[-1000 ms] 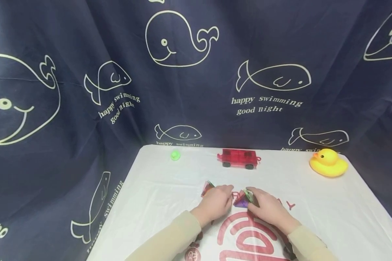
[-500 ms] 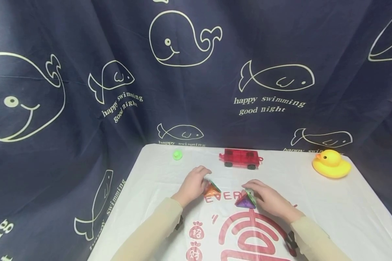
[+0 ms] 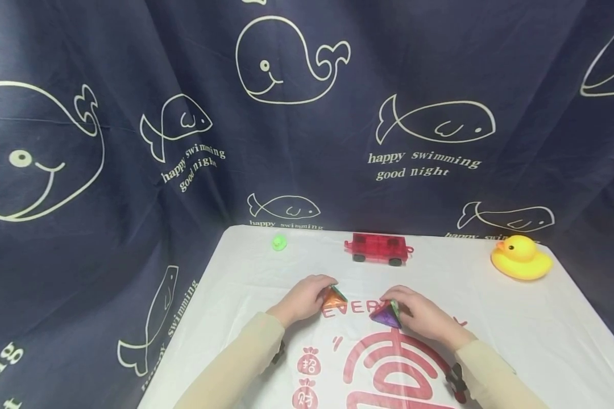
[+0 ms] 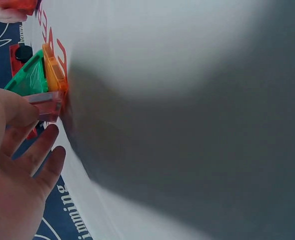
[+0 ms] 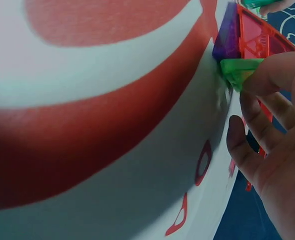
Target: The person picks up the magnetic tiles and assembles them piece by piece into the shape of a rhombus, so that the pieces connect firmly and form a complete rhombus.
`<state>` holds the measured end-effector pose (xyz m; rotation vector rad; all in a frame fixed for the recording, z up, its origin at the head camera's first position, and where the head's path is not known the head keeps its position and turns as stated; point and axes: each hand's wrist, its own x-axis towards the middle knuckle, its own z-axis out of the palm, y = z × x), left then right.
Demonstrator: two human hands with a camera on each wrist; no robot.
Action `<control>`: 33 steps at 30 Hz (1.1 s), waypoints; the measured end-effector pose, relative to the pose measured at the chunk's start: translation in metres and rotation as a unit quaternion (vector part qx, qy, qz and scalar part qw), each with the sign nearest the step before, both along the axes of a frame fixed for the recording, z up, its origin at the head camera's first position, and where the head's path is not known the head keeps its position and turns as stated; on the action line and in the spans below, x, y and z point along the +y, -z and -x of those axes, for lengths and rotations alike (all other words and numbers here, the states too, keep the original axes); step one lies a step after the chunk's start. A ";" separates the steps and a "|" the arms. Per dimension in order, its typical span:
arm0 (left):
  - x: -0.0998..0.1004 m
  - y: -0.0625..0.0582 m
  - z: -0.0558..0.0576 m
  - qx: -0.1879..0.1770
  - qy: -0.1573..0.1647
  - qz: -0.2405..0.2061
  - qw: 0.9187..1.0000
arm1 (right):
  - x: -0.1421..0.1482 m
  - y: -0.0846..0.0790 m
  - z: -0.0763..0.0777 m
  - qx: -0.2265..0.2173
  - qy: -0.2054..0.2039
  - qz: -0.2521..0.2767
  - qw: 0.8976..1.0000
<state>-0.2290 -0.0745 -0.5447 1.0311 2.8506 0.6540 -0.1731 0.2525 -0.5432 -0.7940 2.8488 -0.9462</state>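
Note:
Two small pyramids built of translucent magnetic tiles are at the middle of the white-covered table. My left hand (image 3: 304, 298) pinches the left pyramid (image 3: 334, 299), which shows orange, green and reddish tiles; in the left wrist view the thumb presses its clear reddish tile (image 4: 48, 106). The right pyramid (image 3: 386, 317) has purple, red and green sides and leans a little. My right hand (image 3: 423, 313) holds it from the right, the thumb against the green tile (image 5: 237, 70) in the right wrist view. A gap separates the two pyramids.
Behind them a red toy wagon (image 3: 378, 249) with black wheels stands near the far edge. A small green duck (image 3: 278, 242) sits at the back left, a large yellow duck (image 3: 522, 258) at the back right. A dark blue curtain (image 3: 307, 142) hangs behind the table (image 3: 256, 272).
My left hand has left the middle, moved out to the left and come down on the orange-sided pyramid. My right hand stays at the purple-sided pyramid, which has tilted slightly.

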 end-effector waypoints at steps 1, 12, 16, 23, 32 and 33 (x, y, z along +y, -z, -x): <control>0.000 0.000 0.000 0.001 0.000 -0.004 1.000 | 0.001 0.001 -0.001 0.002 0.008 -0.003 1.000; -0.013 0.006 -0.008 0.010 -0.006 -0.042 0.999 | 0.015 0.003 -0.014 0.010 0.066 -0.005 0.998; -0.016 0.009 -0.014 -0.002 -0.015 -0.049 0.999 | 0.018 0.003 -0.018 -0.005 0.078 -0.005 0.997; -0.018 0.013 -0.024 -0.008 -0.027 -0.056 0.998 | 0.020 0.005 -0.023 -0.016 0.105 0.006 0.994; -0.016 0.018 -0.028 -0.018 -0.036 -0.060 0.997 | 0.018 0.005 -0.025 -0.037 0.112 0.020 0.993; -0.015 0.019 -0.027 -0.015 -0.034 -0.062 0.997 | 0.018 0.005 -0.025 -0.034 0.109 0.019 0.993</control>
